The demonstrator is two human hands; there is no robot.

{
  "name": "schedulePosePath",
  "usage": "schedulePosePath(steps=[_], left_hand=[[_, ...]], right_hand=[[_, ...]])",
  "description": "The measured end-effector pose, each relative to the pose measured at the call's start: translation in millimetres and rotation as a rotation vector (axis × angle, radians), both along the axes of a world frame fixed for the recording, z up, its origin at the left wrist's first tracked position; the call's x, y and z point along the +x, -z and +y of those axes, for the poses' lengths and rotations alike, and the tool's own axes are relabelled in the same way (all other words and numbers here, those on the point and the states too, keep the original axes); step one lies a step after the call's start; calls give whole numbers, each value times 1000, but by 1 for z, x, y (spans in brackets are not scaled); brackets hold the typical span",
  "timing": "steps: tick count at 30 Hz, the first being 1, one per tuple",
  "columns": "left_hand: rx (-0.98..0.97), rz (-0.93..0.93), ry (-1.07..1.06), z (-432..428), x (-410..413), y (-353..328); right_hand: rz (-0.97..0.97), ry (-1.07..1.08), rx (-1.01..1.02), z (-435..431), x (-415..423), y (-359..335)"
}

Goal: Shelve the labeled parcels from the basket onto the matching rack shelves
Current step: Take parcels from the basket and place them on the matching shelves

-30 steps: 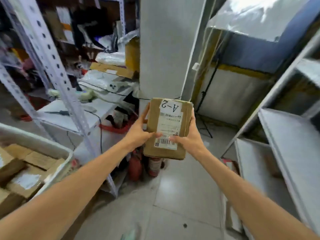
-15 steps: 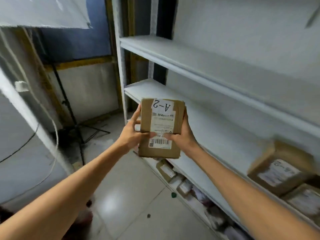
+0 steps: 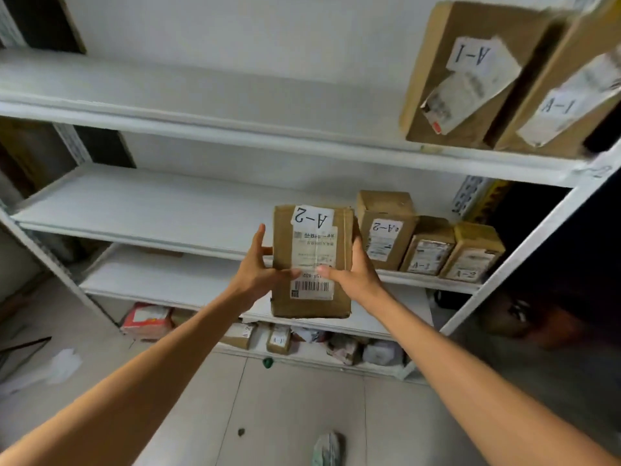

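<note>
Brown cardboard parcel (image 3: 311, 264), A-2 tag (image 3: 311, 216) upside down, sits in the grip of left hand (image 3: 257, 275) and right hand (image 3: 354, 275).

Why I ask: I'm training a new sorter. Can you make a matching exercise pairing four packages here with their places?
Things:
1. held A-2 parcel
2. A-1 parcel
3. shelved A-2 parcel
4. red-and-white package

Places:
a. top shelf, right end
b. lowest level, left end
c. between the left hand and right hand
d. second shelf, standing upright

Pairs: 1-c, 2-a, 3-d, 4-b.
</note>
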State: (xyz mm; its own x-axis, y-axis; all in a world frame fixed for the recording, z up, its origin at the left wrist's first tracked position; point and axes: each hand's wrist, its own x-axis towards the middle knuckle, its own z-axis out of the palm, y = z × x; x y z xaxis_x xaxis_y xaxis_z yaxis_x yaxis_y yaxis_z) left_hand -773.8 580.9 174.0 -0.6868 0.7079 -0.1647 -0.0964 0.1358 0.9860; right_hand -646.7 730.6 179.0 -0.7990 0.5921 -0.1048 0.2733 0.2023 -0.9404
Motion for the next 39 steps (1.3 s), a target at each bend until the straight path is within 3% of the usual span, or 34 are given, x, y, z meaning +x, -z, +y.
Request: schedulePosePath(steps=[7, 13, 22, 28, 35, 39], left_hand=[[-105, -1, 40, 64, -15, 15], [-194, -14, -3, 91, -54, 20], [-244, 189, -112, 134, -99, 34], [-221, 197, -116, 149, -120, 55], [-151, 226, -69, 156, -134, 67], [-121, 218, -28, 163, -134, 71]], right_hand=[[-65, 99, -55, 54, -12, 27], [-90, 7, -184, 85, -60, 38], [-46, 39, -202, 107, -116, 30], [-182, 17, 26, 108, -126, 22], [-548, -100, 661, 94, -140, 28], [-579, -119, 663, 93, -133, 21]])
